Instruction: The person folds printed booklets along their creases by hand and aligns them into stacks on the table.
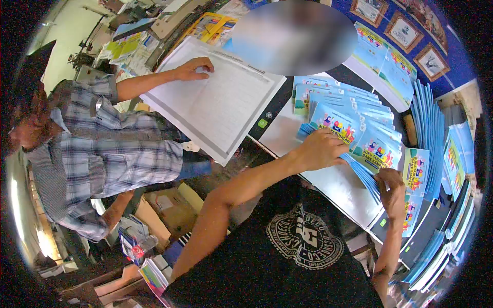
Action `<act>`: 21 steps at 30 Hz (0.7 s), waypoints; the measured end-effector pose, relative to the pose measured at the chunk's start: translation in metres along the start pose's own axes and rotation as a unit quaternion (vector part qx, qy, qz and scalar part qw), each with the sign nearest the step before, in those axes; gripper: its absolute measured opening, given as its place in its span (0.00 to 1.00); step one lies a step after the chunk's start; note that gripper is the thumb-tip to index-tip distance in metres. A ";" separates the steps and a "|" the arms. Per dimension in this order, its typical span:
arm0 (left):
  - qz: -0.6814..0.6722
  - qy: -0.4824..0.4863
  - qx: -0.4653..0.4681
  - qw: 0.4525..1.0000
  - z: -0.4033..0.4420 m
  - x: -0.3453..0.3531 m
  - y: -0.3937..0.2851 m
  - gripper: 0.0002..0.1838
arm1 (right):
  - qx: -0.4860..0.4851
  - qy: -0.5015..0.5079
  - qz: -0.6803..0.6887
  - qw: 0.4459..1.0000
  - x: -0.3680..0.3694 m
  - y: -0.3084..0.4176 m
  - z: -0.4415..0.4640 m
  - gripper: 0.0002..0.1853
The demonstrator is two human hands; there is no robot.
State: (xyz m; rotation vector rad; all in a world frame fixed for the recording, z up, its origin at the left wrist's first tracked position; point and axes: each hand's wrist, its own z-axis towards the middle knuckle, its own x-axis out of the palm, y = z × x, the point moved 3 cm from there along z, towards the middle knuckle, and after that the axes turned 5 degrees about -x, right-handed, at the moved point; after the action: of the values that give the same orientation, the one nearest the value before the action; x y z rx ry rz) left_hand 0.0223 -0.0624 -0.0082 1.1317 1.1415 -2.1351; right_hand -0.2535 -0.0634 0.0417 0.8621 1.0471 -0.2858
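A fanned stack of blue booklets, with colourful cartoon figures and yellow lettering on the covers, lies on the shiny table in front of me. My left hand grips the stack at its near left side, fingers curled over the cover and the spread edges. At the right end of the same stack, my right hand has its fingers bent around the booklets' edge. Its fingertips are partly hidden. Behind my hands, more overlapping booklets lie in rows.
To the left, a co-worker in a plaid shirt has one hand on a large printed sheet. Blue booklets stand in a long row at right. Flat printed covers lie at the back. Cardboard boxes sit below left.
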 end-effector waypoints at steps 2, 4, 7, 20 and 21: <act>0.005 -0.023 0.007 1.000 0.001 0.003 0.001 0.19 | 0.013 0.017 -0.004 1.000 0.002 -0.002 0.000 0.08; -0.001 -0.034 0.009 0.999 0.002 0.001 0.001 0.19 | 0.039 0.015 0.004 0.999 0.004 -0.004 -0.001 0.09; -0.015 -0.040 0.012 0.999 0.002 -0.003 0.001 0.19 | 0.074 -0.009 0.012 0.997 0.003 -0.003 -0.002 0.09; -0.006 -0.049 0.008 0.999 -0.003 0.002 -0.001 0.20 | 0.114 -0.021 0.018 0.993 -0.002 -0.011 -0.016 0.07; -0.004 -0.049 0.008 0.999 -0.004 0.003 0.000 0.20 | 0.134 -0.006 0.018 0.991 0.001 -0.023 -0.024 0.07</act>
State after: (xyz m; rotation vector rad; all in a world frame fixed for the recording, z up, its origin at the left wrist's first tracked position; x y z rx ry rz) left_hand 0.0222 -0.0589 -0.0114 1.0186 1.0878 -2.1852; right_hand -0.2820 -0.0601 0.0243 1.1174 0.9948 -0.4065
